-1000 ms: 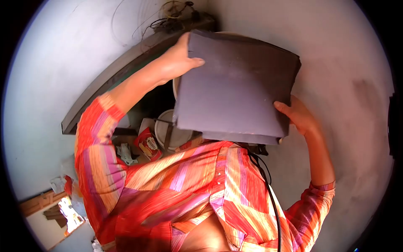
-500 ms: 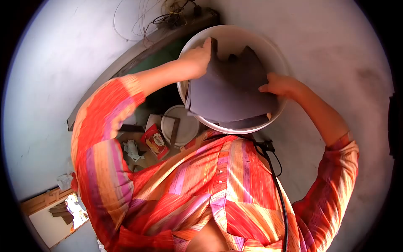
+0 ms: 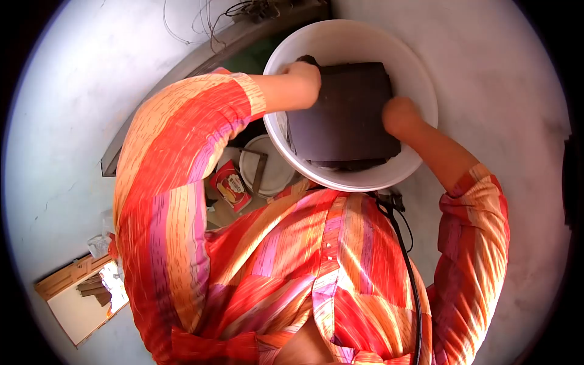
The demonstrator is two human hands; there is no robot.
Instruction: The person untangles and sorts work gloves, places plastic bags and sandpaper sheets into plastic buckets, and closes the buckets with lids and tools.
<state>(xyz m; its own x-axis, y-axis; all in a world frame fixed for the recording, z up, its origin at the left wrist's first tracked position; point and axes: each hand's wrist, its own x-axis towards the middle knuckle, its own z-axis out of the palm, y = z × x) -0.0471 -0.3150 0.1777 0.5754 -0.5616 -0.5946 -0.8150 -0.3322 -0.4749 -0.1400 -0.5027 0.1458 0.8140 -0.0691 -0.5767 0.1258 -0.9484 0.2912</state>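
A white round bucket (image 3: pixel 429 91) is in front of my chest, its mouth facing me. Inside lies a dark grey sheet (image 3: pixel 347 121), now fairly flat with a straight far edge. More dark material shows beneath its near edge. My left hand (image 3: pixel 302 85) is curled closed around the sheet's upper left part, and a dark piece sticks out above the knuckles. At the sheet's right edge, my right hand (image 3: pixel 401 115) is closed too, with its fingertips tucked out of sight.
A pale round lid (image 3: pixel 252 167) and a red packet (image 3: pixel 230 185) lie below the bucket to the left. A black cable (image 3: pixel 409 267) runs down over my shirt. Loose wires (image 3: pixel 249 9) lie on a ledge (image 3: pixel 201 73) at the far wall. A pale wall (image 3: pixel 493 91) rises on the right.
The sheet was bent and raised with a notched far edge; it now lies flatter and deeper in the bucket. Both hands have moved inside the rim. The bucket appears slightly farther right.
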